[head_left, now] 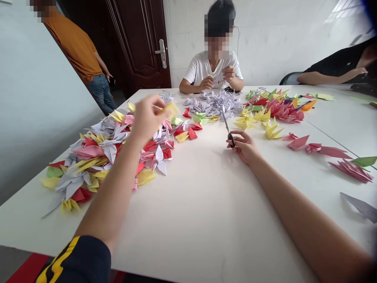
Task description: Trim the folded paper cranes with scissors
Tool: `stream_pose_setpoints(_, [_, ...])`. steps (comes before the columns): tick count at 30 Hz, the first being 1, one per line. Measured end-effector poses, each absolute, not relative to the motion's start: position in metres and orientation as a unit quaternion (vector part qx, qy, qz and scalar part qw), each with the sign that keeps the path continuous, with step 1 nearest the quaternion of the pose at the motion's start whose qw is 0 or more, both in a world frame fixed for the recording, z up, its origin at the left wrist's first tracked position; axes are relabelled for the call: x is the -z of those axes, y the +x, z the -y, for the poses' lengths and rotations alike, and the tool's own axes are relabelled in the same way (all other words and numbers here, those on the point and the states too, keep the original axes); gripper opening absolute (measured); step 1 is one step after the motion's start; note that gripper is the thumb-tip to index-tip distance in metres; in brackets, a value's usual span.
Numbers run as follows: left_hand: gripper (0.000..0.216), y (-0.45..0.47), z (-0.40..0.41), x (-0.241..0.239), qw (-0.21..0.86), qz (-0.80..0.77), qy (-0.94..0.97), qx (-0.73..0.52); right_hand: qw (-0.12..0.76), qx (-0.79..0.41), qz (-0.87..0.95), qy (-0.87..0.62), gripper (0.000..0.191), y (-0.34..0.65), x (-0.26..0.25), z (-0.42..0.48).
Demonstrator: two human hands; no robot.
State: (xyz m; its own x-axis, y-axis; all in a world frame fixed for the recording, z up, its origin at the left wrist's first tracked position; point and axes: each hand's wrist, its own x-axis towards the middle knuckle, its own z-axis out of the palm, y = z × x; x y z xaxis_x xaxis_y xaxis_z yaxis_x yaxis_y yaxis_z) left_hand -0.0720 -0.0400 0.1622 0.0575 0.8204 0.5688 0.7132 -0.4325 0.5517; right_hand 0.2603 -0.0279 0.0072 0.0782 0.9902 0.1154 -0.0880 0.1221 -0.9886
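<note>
Yellow paper (171, 110) sits pinched in the fingertips of my left hand (146, 120), above the paper cranes (118, 145). It feels light and soft, so I'd hold it by an edge. My right hand (244, 147) curls around the scissors (230, 137).
</note>
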Motion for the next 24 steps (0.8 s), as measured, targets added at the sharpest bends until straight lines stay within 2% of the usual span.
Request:
stream_pose_setpoints(4, [0.01, 0.005, 0.047, -0.106, 0.171, -0.443, 0.812, -0.34, 0.572, -0.488, 0.471, -0.46, 0.055, 0.26, -0.007, 0.028])
stream_pose_setpoints(8, [0.012, 0.042, 0.046, -0.057, 0.222, -0.465, 0.808, -0.287, 0.566, -0.486, 0.482, -0.459, 0.044, 0.259, -0.005, 0.027])
stream_pose_setpoints(17, [0.05, 0.043, 0.025, -0.021, 0.227, -0.454, 0.765, -0.398, 0.531, -0.484, 0.512, -0.47, 0.046, 0.247, -0.009, 0.033])
stream_pose_setpoints(24, [0.048, 0.041, 0.016, -0.006, 0.307, -0.437, 0.714, -0.454, 0.499, -0.497, 0.533, -0.47, 0.045, 0.235, -0.007, 0.035])
